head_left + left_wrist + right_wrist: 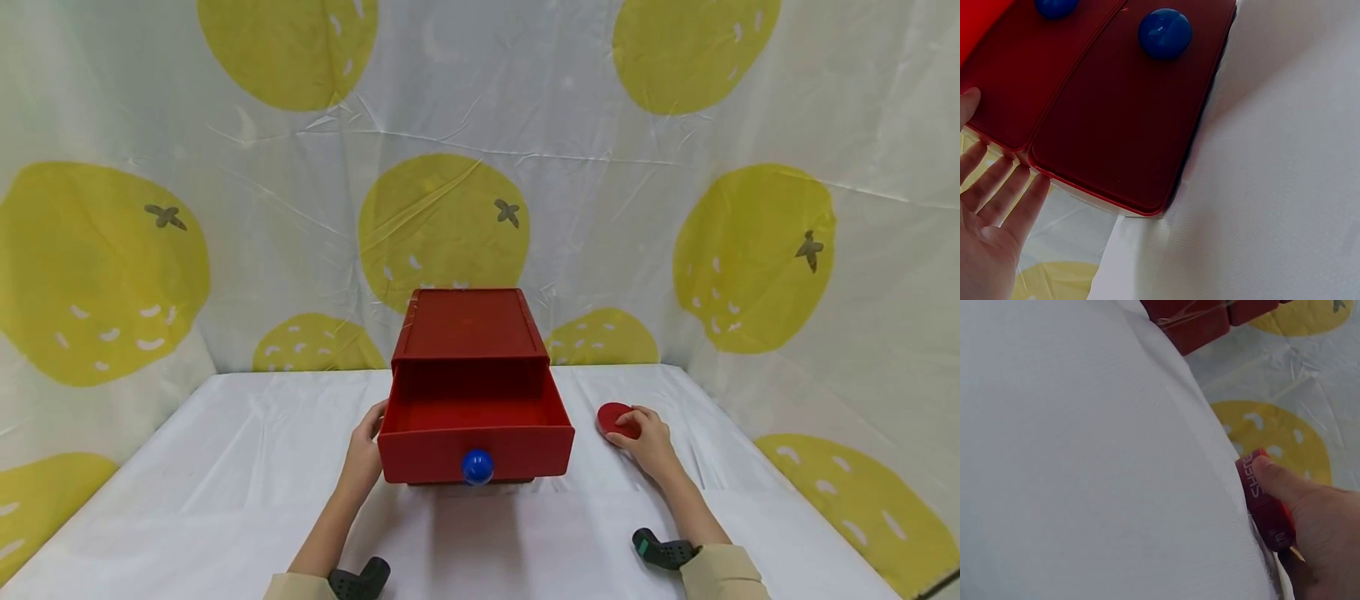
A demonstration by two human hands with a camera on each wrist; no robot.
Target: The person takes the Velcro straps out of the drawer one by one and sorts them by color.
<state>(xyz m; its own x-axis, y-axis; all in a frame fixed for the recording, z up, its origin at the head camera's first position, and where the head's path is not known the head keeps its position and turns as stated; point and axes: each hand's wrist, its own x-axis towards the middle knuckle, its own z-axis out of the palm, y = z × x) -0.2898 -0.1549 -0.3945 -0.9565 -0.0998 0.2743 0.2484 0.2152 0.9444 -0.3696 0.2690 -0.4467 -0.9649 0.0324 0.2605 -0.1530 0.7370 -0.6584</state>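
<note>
A red drawer box (471, 325) stands mid-table with its upper drawer (480, 452) pulled out; the inside of that drawer shows bare red. A blue round knob (477, 467) sits on its front. In the left wrist view a second blue knob (1165, 34) marks the lower drawer front (1110, 119). My left hand (365, 450) is at the box's left side, its fingers (1007, 194) fairly straight along it. To the right, my right hand (647, 439) pinches a flat round red tin (611, 416) on the table. Pale letters run along the tin's side (1266, 503).
A white cloth (262, 450) covers the table. Behind and beside it hang pale curtains printed with yellow fruit (444, 225). Dark wrist devices (663, 550) sit on both forearms.
</note>
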